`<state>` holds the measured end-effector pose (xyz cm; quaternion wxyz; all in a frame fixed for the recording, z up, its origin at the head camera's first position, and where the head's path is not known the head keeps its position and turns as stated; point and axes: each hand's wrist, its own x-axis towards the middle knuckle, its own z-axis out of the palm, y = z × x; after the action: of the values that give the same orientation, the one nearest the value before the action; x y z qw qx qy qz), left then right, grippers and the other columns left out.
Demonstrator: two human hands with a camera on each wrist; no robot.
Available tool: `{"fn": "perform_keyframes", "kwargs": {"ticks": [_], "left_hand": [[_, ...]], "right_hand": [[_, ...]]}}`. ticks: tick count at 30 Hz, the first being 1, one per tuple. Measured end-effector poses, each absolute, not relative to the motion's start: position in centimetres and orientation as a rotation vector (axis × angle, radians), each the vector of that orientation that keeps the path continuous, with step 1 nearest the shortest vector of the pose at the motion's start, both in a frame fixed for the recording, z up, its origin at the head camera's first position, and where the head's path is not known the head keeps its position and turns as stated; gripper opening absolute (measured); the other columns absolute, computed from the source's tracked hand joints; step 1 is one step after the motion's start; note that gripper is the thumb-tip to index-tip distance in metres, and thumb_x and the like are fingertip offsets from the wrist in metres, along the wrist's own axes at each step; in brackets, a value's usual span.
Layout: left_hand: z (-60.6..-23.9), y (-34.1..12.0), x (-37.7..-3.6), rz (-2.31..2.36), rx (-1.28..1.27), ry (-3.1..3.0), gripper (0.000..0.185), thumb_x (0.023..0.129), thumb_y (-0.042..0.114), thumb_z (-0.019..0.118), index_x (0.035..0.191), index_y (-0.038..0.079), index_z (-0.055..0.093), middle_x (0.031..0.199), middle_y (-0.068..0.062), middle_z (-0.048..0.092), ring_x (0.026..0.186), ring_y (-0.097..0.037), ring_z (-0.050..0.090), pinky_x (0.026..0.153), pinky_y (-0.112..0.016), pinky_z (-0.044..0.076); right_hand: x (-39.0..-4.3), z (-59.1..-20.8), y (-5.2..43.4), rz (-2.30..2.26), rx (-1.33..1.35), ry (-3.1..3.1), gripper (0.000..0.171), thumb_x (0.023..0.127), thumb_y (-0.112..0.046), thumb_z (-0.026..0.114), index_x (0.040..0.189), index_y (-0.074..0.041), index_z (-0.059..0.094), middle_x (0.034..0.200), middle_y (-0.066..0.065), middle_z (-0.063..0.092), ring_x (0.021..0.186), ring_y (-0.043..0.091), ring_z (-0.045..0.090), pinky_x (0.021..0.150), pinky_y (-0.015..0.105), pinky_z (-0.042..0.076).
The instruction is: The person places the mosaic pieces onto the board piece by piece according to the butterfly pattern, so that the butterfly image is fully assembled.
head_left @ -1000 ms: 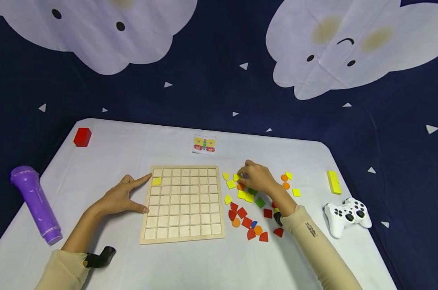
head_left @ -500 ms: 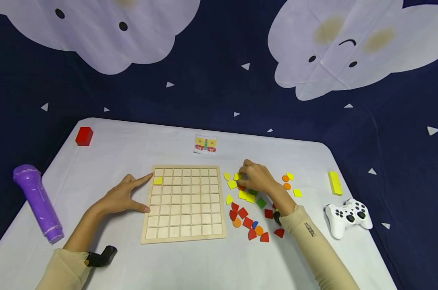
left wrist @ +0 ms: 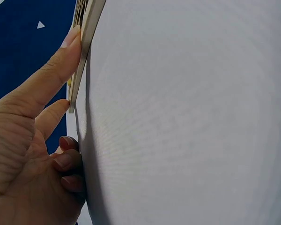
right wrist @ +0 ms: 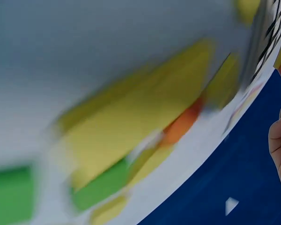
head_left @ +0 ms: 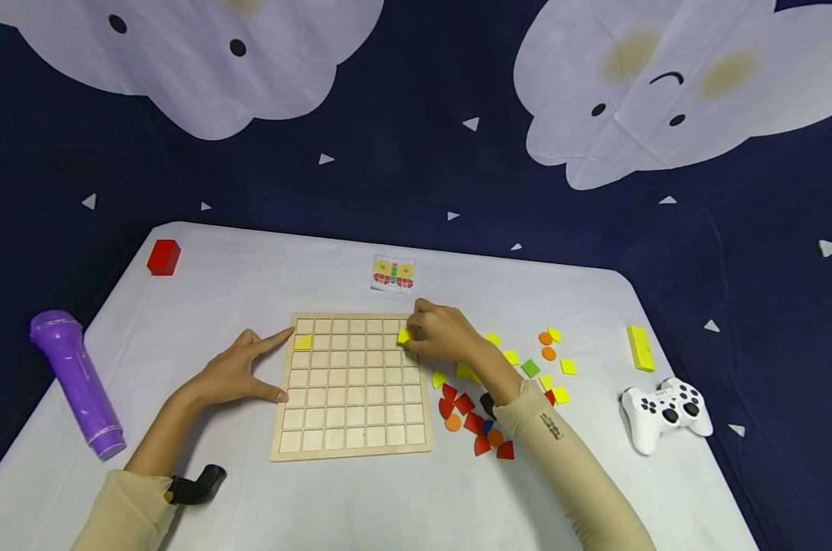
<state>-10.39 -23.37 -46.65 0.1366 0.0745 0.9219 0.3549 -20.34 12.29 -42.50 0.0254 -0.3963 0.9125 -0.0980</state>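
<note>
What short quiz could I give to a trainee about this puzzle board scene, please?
1. True or false: the right hand pinches a yellow square tile over the wooden grid board.
2. What does the left hand touch? A) the purple toy microphone B) the board's left edge C) the white game controller
3. Fill in: one yellow tile already lies in the board's ____ column.

Key
1. True.
2. B: in the left wrist view its straight fingers rest against the edge; the purple toy microphone and white game controller lie apart.
3. Leftmost, second row from the far side.
</note>
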Motion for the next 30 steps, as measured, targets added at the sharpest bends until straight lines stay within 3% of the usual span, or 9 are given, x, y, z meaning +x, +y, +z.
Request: {"fn": "perform_keyframes", "kwargs": {"ticks": [15,25,30], "left_hand": [[-46.7,-23.5,-10.4,1.026,0.211,2.668,0.116,0.057,0.050,0.092,0.154,0.018,0.036,0.092,-0.008,0.035,0.076,-0.020,0.033,0.063,-0.032,0.030],[-46.8,-23.5,-10.4,1.041,0.215,2.660,0.115,0.058,0.049,0.092,0.154,0.018,0.036,0.092,-0.008,0.034,0.076,-0.020,0.033,0.064,-0.032,0.030],[-46.7,-23.6,-10.3,1.038,0.229,2.667,0.115,0.058,0.049,0.092,0.154,0.018,0.036,0.091,-0.008,0.035,0.076,-0.019,0.033,0.063,-0.031,0.029]], "right_hand": [[-19.4,-42.1,2.5,-0.228,-1.421,2.650,0.021,0.093,-0.030,0.070,0.100,-0.010,0.074,0.093,0.002,0.056,0.071,0.009,0.050,0.063,0.019,0.043],[-19.4,-43.0,-0.3,-0.144,-1.388,2.681,0.020,0.093,-0.031,0.070,0.101,-0.013,0.073,0.097,0.000,0.059,0.079,0.007,0.059,0.070,0.019,0.048],[-19.3,-43.5,-0.8,-0.203,-1.352,2.691,0.018,0.093,-0.029,0.070,0.101,-0.014,0.072,0.095,-0.001,0.059,0.078,0.007,0.057,0.069,0.019,0.047]]}}
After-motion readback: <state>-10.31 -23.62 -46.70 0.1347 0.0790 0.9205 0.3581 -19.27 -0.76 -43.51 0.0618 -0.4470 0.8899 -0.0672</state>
